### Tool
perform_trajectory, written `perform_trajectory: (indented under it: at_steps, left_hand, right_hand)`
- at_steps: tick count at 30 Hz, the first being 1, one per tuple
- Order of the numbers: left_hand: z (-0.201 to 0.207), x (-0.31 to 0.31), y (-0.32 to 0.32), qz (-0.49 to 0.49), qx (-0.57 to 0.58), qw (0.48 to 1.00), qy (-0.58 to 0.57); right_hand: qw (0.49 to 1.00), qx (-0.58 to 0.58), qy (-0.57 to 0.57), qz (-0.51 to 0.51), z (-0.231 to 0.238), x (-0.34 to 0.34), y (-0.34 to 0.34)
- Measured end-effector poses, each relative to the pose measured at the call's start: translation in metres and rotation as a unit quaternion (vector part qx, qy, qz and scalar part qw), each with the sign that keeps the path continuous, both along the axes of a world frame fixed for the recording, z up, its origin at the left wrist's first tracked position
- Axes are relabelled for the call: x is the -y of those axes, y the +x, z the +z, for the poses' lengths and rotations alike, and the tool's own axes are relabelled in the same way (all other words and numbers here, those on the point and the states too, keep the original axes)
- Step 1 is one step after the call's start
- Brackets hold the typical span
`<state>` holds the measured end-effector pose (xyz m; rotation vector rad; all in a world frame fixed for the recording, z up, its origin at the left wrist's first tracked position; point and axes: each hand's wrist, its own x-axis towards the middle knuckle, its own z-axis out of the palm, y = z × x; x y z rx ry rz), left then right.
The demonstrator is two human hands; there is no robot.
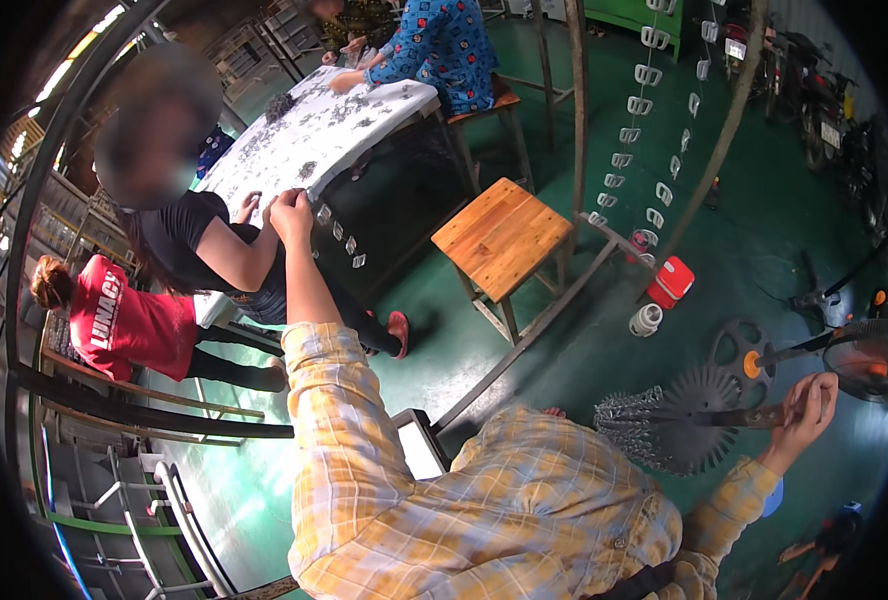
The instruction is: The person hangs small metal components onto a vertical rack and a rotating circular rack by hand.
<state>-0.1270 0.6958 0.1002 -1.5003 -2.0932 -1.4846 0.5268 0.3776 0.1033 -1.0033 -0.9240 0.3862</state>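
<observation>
My left hand [291,215] is raised at arm's length, with its fingers pinched together. From beside its fingertips hangs a strand of small pale buckle-like pieces [338,231]; the thread itself is too fine to make out. Out to the right, my right hand [809,412] is closed around the end of a dark bar [749,418]. The bar runs to the middle of a toothed metal disc [699,425]. Many small shiny metal pieces [629,425] hang in a cluster on the disc's left side.
A person in a dark top [234,235] stands close beyond my left hand. Others are at a white-covered table [394,110] strewn with dark pieces. A wooden stool [504,235], hanging strands of pale pieces [629,135], a spoked wheel [741,360] and a red box [671,282] stand around.
</observation>
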Motion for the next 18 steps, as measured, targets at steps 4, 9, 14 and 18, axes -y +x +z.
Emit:
perform_trajectory:
  at_steps: [4, 9, 14, 18]
  left_hand:
    - [-0.001, 0.014, -0.004, 0.023, -0.012, 1.000, -0.008]
    - [0.001, 0.031, -0.010, 0.031, 0.010, 0.999, -0.017]
    - [-0.027, 0.043, -0.022, -0.010, 0.041, 0.999, 0.008]
    - [-0.077, 0.061, -0.014, 0.046, 0.042, 0.997, -0.038]
  right_hand:
    - [1.000, -0.001, -0.008, 0.006, -0.002, -0.001, -0.002]
    - [1.000, -0.010, -0.007, -0.022, 0.001, -0.004, -0.009]
    - [1.000, 0.002, 0.003, -0.010, -0.002, -0.001, -0.001]
    - [1.000, -0.001, 0.003, 0.003, -0.002, 0.000, 0.003]
